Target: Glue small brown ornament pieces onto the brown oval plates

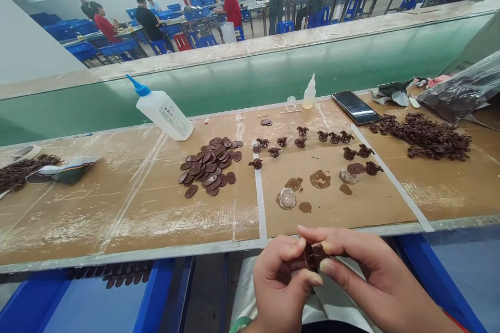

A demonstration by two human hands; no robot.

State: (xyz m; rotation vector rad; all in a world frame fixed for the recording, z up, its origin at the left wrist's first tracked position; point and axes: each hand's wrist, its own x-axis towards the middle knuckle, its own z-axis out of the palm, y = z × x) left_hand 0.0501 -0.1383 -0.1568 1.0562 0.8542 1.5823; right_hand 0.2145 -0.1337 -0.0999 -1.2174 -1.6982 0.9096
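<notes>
Close to my lap, in front of the table edge, my left hand [279,278] and my right hand [365,265] meet around a small dark brown figurine [313,256]. Thumbs and fingers of both hands pinch it from either side, hiding part of its shape. Beyond them, several similar brown figurines [300,143] stand on the cardboard-covered table [219,223]. A heap of flat brown oval discs [211,164] lies to their left. Two small clear round dishes, a nearer dish [287,198] and a farther dish [349,176], sit among brownish wet stains.
A white bottle with a blue nozzle [166,114] leans at the back left, and a small dropper bottle [309,94] stands at the back. A phone [356,106] and a tangled pile of brown pieces [433,135] lie right. Blue trays [156,296] sit below the edge; people work far behind.
</notes>
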